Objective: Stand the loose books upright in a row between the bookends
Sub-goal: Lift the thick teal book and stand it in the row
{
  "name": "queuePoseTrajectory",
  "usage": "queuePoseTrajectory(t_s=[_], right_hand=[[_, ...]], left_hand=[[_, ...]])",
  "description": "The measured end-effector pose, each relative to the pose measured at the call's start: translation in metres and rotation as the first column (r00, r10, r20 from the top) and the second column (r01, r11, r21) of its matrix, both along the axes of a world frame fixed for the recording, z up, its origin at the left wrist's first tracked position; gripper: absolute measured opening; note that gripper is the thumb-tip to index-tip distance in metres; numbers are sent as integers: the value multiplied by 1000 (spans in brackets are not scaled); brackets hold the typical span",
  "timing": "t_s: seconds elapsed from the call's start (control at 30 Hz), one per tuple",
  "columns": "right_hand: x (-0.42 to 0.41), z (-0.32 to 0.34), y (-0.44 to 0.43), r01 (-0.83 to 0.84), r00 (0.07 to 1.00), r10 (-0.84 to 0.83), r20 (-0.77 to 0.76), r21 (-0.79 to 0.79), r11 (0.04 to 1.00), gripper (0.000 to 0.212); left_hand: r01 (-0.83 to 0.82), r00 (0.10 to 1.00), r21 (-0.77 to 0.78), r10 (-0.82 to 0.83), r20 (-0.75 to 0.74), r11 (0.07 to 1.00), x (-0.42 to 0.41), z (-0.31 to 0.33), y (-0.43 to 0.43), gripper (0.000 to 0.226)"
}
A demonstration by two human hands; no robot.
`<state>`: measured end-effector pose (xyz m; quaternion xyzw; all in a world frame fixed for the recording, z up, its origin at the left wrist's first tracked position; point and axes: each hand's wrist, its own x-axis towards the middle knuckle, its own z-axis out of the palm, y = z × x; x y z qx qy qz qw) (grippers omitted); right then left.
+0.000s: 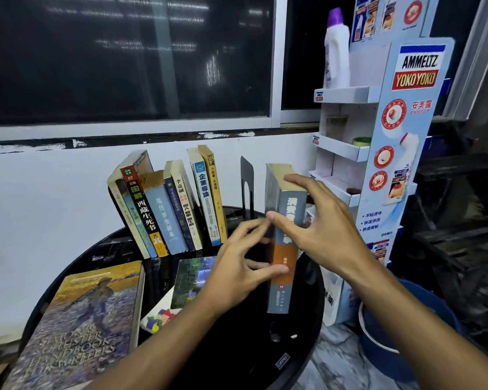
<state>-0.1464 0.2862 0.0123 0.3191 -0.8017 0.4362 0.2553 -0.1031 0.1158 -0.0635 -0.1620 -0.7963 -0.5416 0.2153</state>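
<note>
- On the round black table (237, 347), near its right edge: a thick grey and orange book (286, 243), standing up tall on its short end, long side up and down, spine facing the camera, yellowed page tops pointing up.
- Just to the right of the black bookend (247, 187), outside the row.
- Right hand (319, 220) spread wide over the book's top and right side: one fingertip resting on the page tops, thumb tip pressed on the spine about halfway up.
- Left hand (237, 266) half open, fingers curled against the book's left side and low on the spine, thumb near the right thumb.
- Both hands clamped on the same book, one from each side.
- Behind and to the left: a row of books (166, 209) already standing, spines forward, all tipping a bit to the left, tops leaning on each other.
- Lying flat at the front left: a big painted-cover book (79, 327), and beside it a book with a waterfall picture (195, 280), partly hidden by the left arm.
- Off to the right: a white cardboard display stand (389, 153) with a white bottle (335, 52) on its top shelf.
</note>
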Motion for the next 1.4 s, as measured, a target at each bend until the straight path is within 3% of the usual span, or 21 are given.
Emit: queuePoseTrajectory(t_s=[0.17,0.57,0.67,0.77,0.9,1.03,1.23,1.4], right_hand=[[5,4,2,82,997,-82,-2,-6,997,58],[16,16,-10,133,988,-135,-81,-25,991,48],[14,26,-11,159,983,-162,-92,-39,987,44],[15,34,-15,135,986,-139,-88,-48,990,44],[12,43,-27,116,987,-121,-103,-47,992,43],[2,50,-42,103,988,-109,-114,-57,993,43],[-17,61,-64,78,987,-83,-137,-42,996,42],[-37,62,-81,72,989,-74,-131,-15,997,43]], left_hand=[[-23,996,6,23,85,1000,3,-12,19,94],[-5,998,88,-1,68,996,8,-11,19,95],[-7,997,58,2,72,998,6,-4,7,79],[-173,985,-50,173,6,984,-4,9,-18,61],[-433,901,-186,417,-120,882,-25,39,-60,56],[-572,820,-325,528,-219,753,-50,71,-96,65],[-628,760,-563,578,-297,537,-82,102,-127,78],[-550,789,-638,586,-185,539,-100,109,-131,91]])
